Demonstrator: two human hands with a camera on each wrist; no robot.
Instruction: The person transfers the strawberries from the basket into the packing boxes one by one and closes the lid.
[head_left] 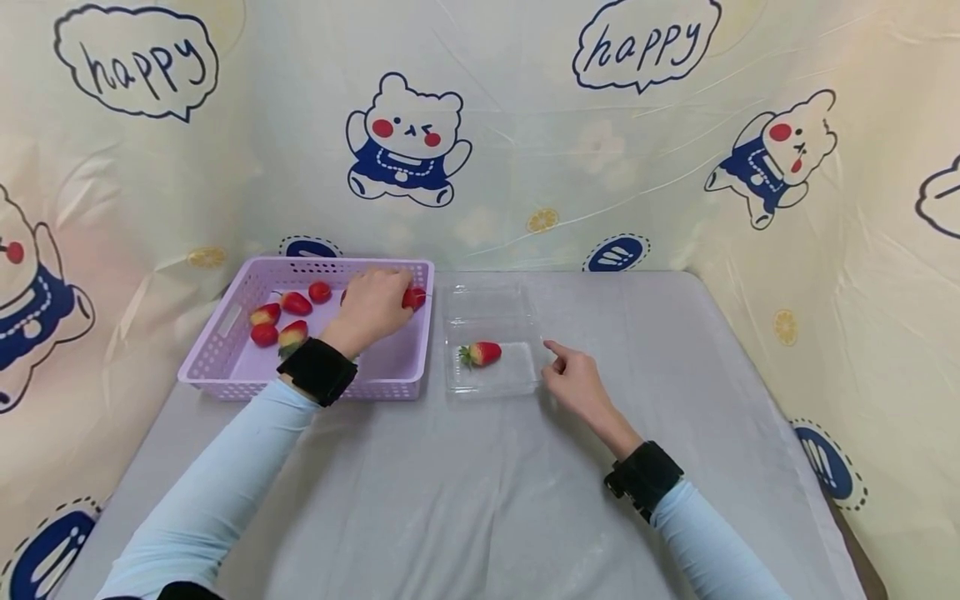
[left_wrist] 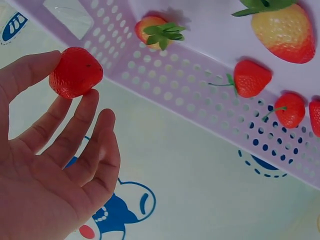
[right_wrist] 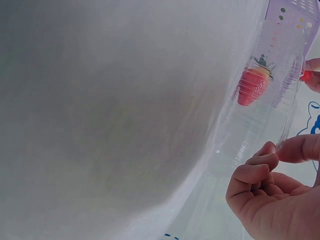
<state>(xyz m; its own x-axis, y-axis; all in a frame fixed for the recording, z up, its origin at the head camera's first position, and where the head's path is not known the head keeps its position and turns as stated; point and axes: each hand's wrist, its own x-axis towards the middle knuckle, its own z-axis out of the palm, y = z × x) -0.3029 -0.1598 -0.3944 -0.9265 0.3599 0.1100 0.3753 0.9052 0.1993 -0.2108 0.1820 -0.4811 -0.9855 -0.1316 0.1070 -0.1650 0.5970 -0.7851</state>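
A small, rounded red strawberry (left_wrist: 76, 73) was pinched between the thumb and fingertips of the left hand (head_left: 375, 300), which was held over the far right part of a lilac rectangular plastic basket with perforated walls (head_left: 300, 389). In the basket, more red and yellow-red strawberries (head_left: 296, 303) were scattered, some with green leaves or thin stems. To the right of the basket, just beside it, an open, clear plastic box (head_left: 517, 362) was set on a grey cloth-covered tabletop (head_left: 487, 483); its right edge was pinched between the thumb and index finger of the right hand (head_left: 579, 382), the other fingers being curled in. A single red strawberry with a pale yellow top and green leaves (head_left: 486, 354) was contained in the box, lying on its side. Both wrists were wrapped in black bands (head_left: 318, 372), and the arms were covered by light blue sleeves (head_left: 213, 492). Behind the tabletop, a pale cloth (head_left: 525, 158) printed with cartoon bears and the word "happy" was hung.
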